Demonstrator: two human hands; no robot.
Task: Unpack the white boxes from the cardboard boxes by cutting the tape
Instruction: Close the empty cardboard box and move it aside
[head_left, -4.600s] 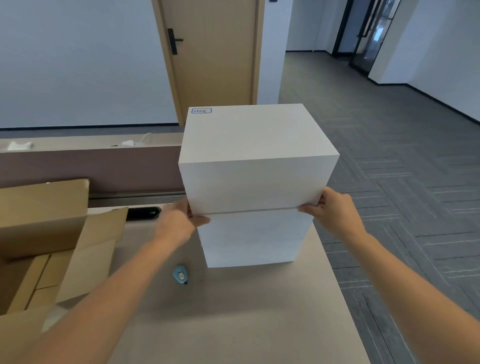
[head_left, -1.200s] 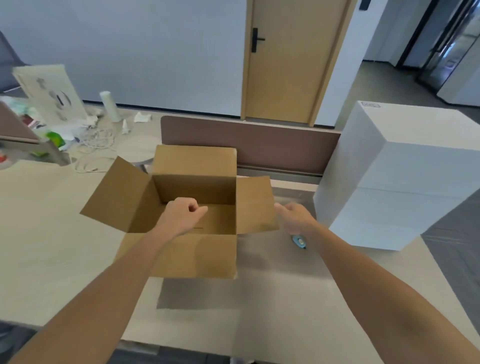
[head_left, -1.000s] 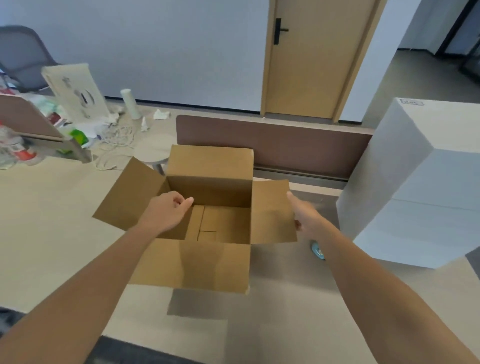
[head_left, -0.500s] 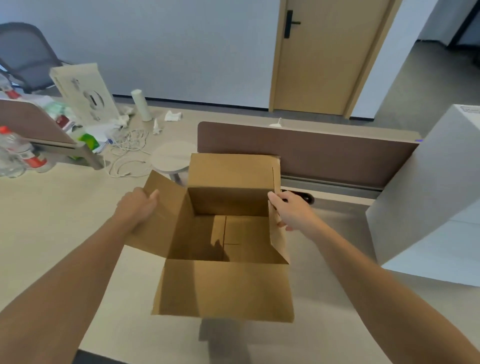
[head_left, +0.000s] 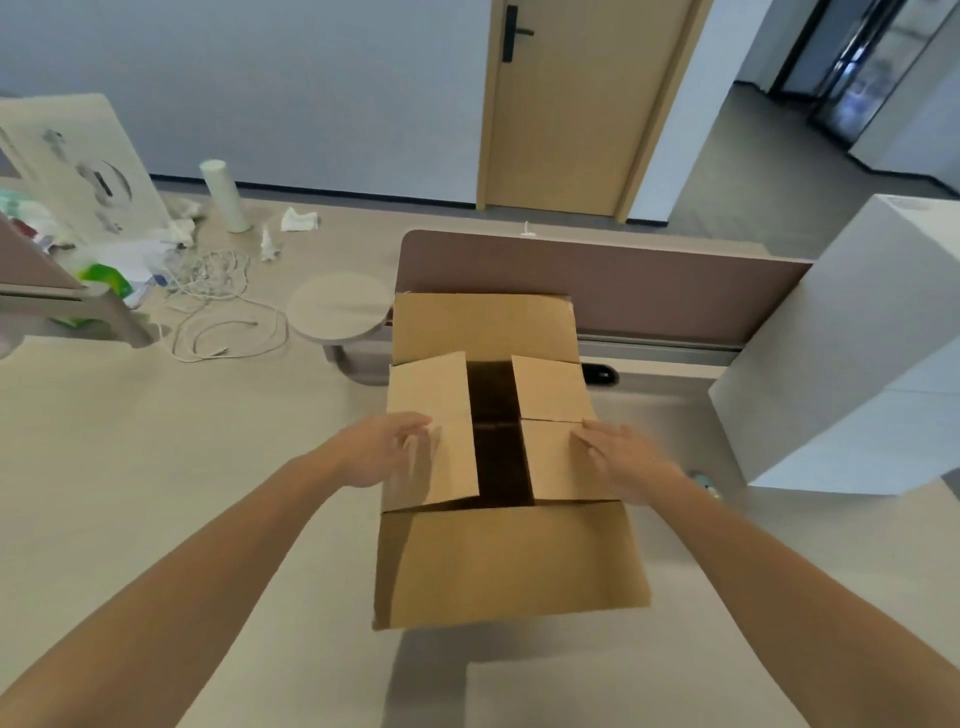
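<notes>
Desk: the pale beige desk top (head_left: 156, 467) runs under both forearms and away to the left of the left fingers.
White boxes: the tall stack of plain white card boxes (head_left: 852, 364) stands on the desk well to the right of the right fingers, already out of its packing.
Cardboard box: the brown corrugated cardboard box (head_left: 509, 561) sits directly under both sets of fingers. Its far flap stands up beyond the fingertips.
Change: half a second ago the side flaps stood open. Now the left side flap (head_left: 431, 415) and the right side flap (head_left: 550, 452) lie folded inward, with a dark gap between them.
Meaning: this carton looks emptied and is probably being closed to set aside.
Left hand: the left hand (head_left: 384, 452) lies flat with fingers straight and slightly spread, pressing on the left side flap and gripping nothing.
Right hand: the right hand (head_left: 623, 457) also has straight fingers, pressing the right side flap down.
Cutter: a small pale blue cutter (head_left: 704, 480) shows just right of the right wrist, untouched.
</notes>
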